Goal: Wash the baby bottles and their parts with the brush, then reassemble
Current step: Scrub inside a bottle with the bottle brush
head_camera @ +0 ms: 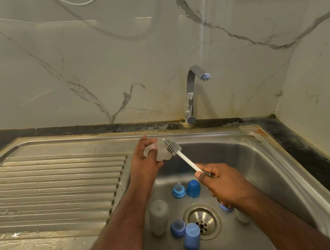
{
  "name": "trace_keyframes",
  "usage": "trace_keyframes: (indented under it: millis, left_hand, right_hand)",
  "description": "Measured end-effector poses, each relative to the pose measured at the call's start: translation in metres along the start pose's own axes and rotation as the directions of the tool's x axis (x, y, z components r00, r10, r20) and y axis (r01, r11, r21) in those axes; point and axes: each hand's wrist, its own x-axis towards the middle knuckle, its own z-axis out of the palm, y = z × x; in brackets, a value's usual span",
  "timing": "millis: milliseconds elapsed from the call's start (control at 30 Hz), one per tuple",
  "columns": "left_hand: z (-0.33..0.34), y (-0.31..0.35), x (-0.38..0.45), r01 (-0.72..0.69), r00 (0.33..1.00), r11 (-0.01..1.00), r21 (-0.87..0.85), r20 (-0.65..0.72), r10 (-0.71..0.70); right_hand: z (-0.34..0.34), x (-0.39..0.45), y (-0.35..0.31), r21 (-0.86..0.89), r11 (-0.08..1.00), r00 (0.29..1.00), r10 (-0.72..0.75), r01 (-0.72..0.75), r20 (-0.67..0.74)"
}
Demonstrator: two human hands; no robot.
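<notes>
Translucent wet bottle, light and slippery, gripped mid-body by left hand; right hand at 4 o'clock clamps brush handle.

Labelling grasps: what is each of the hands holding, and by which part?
Left hand grips a clear bottle around its body. Right hand grips the brush near the lower end of its white handle.

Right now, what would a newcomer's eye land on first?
The two hands above the sink: the left hand holds a clear bottle, and the right hand grips the white brush against it. Below them, blue caps and nipple rings lie around the drain.
</notes>
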Motion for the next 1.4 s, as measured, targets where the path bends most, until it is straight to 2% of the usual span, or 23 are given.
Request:
trace_keyframes:
  millis: [67, 200, 333, 467, 633, 767, 967, 1100, 1300, 1400]
  left_hand:
    - [-0.003, 0.000, 0.000, -0.032, 0.999, 0.998, -0.060, 0.002, 0.032]
    - [-0.006, 0.001, 0.003, 0.014, 1.000, 0.988, -0.156, 0.003, -0.014]
    - [-0.006, 0.004, 0.003, 0.139, 0.989, 0.935, -0.325, 0.002, -0.146]
    - [-0.006, 0.001, 0.004, 0.234, 0.970, 0.884, -0.404, 0.032, -0.242]
    - [-0.006, 0.004, 0.003, 0.259, 0.962, 0.877, -0.405, 0.028, -0.271]
    - [-0.003, 0.006, -0.001, 0.269, 0.962, 0.895, -0.356, 0.058, -0.266]
    - [-0.006, 0.006, 0.001, 0.250, 0.967, 0.869, -0.427, 0.061, -0.248]
    - [-0.003, 0.007, -0.002, 0.249, 0.968, 0.872, -0.421, 0.123, -0.217]
    - [-0.008, 0.011, 0.001, 0.244, 0.966, 0.832, -0.498, 0.049, -0.254]
    - [-0.007, 0.013, 0.000, 0.266, 0.958, 0.803, -0.533, 0.055, -0.281]
  right_hand:
    - [0.000, -0.003, -0.003, 0.036, 0.999, 0.999, 0.018, -0.019, 0.033]
    - [-0.002, -0.008, -0.007, 0.065, 0.997, 0.996, 0.032, -0.037, 0.088]
    - [-0.002, -0.005, -0.003, 0.018, 1.000, 0.999, 0.006, -0.007, 0.040]
    - [0.001, -0.003, -0.003, -0.003, 1.000, 1.000, -0.011, 0.011, 0.008]
    - [0.006, -0.006, -0.011, -0.033, 0.999, 0.999, -0.043, 0.044, 0.024]
    - [0.005, 0.002, -0.012, -0.144, 0.989, 0.997, -0.050, 0.041, -0.062]
    - [0.006, -0.001, -0.011, -0.154, 0.985, 0.995, -0.085, 0.077, -0.045]
    - [0.001, 0.007, -0.009, -0.160, 0.986, 0.992, -0.058, 0.040, -0.109]
    - [0.007, 0.000, -0.008, -0.177, 0.980, 0.991, -0.106, 0.091, -0.076]
    - [0.002, 0.006, -0.005, -0.158, 0.985, 0.989, -0.085, 0.065, -0.122]
